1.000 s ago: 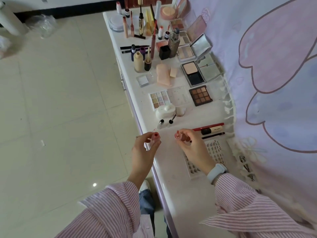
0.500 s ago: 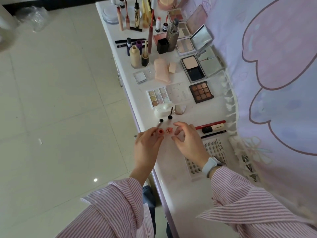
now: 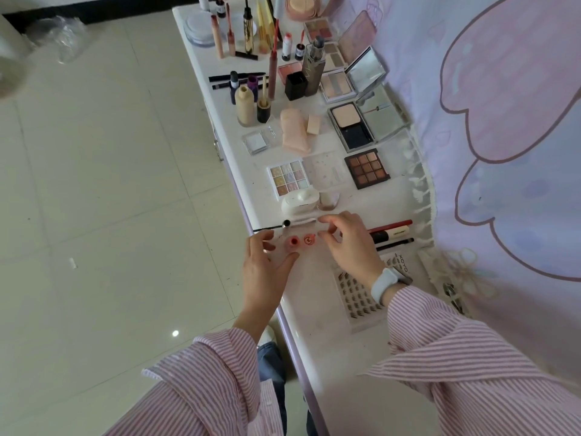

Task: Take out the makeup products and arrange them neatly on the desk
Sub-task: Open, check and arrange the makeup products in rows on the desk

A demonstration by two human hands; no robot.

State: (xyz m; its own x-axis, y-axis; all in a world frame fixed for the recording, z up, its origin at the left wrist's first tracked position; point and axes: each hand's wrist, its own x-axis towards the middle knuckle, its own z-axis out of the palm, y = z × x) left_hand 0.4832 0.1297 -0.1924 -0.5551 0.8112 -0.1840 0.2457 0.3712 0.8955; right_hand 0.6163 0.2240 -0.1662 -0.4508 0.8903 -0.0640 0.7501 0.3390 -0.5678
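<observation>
Two small clear tubes stand side by side near the white desk's (image 3: 333, 366) front edge, one with a red top (image 3: 294, 241), one with a pink top (image 3: 309, 240). My left hand (image 3: 267, 269) pinches the red-topped tube between thumb and fingers. My right hand (image 3: 349, 247) hovers just right of the pink-topped tube, fingers loosely curled and a little apart from it. A thin wand with a black cap (image 3: 286, 223) lies just behind the two tubes, by my right index fingertip.
Behind the tubes lie a white pod (image 3: 298, 202), two nine-pan palettes (image 3: 289, 179) (image 3: 367, 168), open compacts (image 3: 352, 127) and upright bottles (image 3: 244, 105). Pencils (image 3: 390, 232) and a lash tray (image 3: 358, 297) sit right of my hands. A pink curtain (image 3: 503, 121) hangs along the desk's right side.
Both hands brought the two tubes from above the desk edge and stood them together on the desk. My right hand's fingers have since come off the pink-topped one.
</observation>
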